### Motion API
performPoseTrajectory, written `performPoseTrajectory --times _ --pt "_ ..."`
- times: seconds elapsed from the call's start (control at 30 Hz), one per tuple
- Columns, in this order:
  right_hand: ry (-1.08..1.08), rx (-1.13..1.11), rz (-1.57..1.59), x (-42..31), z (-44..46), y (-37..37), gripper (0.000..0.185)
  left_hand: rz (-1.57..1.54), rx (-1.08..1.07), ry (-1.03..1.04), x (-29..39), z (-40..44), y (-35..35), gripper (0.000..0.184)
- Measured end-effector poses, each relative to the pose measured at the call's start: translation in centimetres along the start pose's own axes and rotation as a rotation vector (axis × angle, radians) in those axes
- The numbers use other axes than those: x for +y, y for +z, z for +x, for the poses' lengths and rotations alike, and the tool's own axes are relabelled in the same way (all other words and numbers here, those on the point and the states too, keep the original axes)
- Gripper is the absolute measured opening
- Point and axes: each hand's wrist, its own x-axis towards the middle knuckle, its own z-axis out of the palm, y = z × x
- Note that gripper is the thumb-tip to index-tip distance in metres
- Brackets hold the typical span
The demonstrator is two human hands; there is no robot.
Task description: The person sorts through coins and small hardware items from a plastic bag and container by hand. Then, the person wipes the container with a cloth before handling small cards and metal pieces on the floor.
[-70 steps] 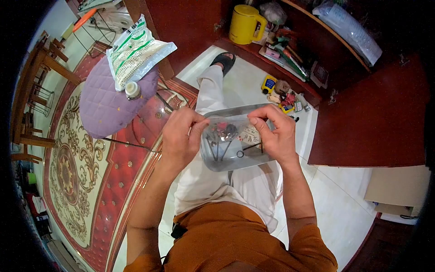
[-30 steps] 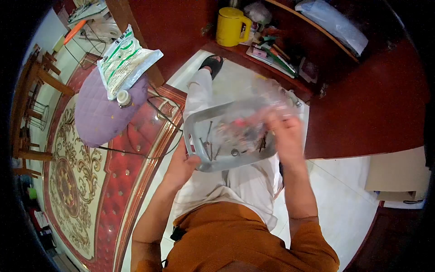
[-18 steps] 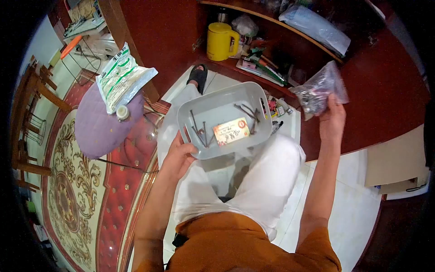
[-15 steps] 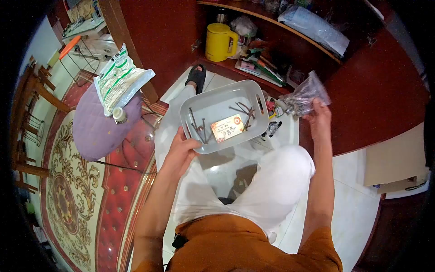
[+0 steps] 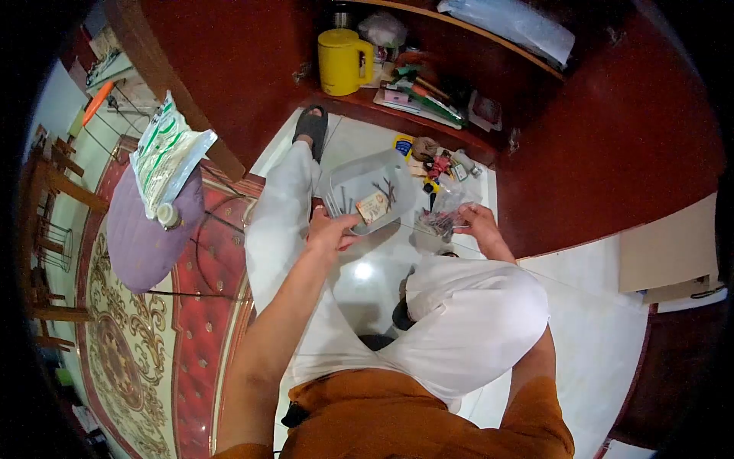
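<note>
My left hand (image 5: 334,231) is closed on the near-left rim of a translucent plastic basket (image 5: 358,174), which is tilted above the floor tiles. Inside it are several long dark nails or screws (image 5: 387,190) and a small cream and orange printed box (image 5: 373,207). To the right, my right hand (image 5: 480,227) pinches the edge of a clear plastic bag (image 5: 437,222). Small dark pieces show through the bag, too small to name. It hangs low, close to the floor beside a cluster of small items (image 5: 440,164).
A red-brown cabinet stands open ahead, with a yellow kettle (image 5: 340,65) and tools (image 5: 428,99) on its lower shelf. My white-trousered knees flank the work area. At left, a purple stool (image 5: 149,245) carries a white and green bag (image 5: 168,153) and a small bottle (image 5: 168,216).
My right hand has brought the plastic bag down and left, from beside the cabinet door to near the floor. The basket has moved lower, away from me, still in my left hand.
</note>
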Motion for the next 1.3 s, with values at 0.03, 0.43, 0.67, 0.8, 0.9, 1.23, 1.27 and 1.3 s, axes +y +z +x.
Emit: performPoseTrajectory --times 0.03,0.43,0.67,0.8,0.9,1.23,1.27,1.3 --pt "0.038 0.015 0.035 0.8 0.0 0.1 0.024 -0.015 0.005 -0.018 -1.1 1.2 -0.3 0.060" --pt "0.170 0.040 0.380 7.7 5.9 2.8 0.020 0.438 0.203 0.106 -8.0 9.1 1.6 0.073" --pt "0.270 0.403 0.417 10.5 8.1 3.0 0.016 0.331 0.230 0.106 -5.9 6.8 5.8 0.069" --pt "-0.074 0.449 0.098 9.8 7.3 3.9 0.015 0.718 0.227 0.490 -7.8 7.7 5.6 0.070" --pt "0.117 0.131 0.129 10.3 7.6 5.1 0.017 1.037 0.143 0.763 -9.1 8.9 4.4 0.074" --pt "0.197 -0.163 0.200 14.7 6.9 8.5 0.016 1.029 0.386 0.767 -6.2 9.1 3.0 0.075" --pt "0.211 -0.159 0.214 14.6 6.6 8.8 0.017 0.853 0.428 0.690 -6.2 9.5 2.6 0.074" --pt "0.198 -0.209 0.201 14.2 6.6 8.8 0.021 0.678 0.467 0.612 -6.4 10.1 1.7 0.073"
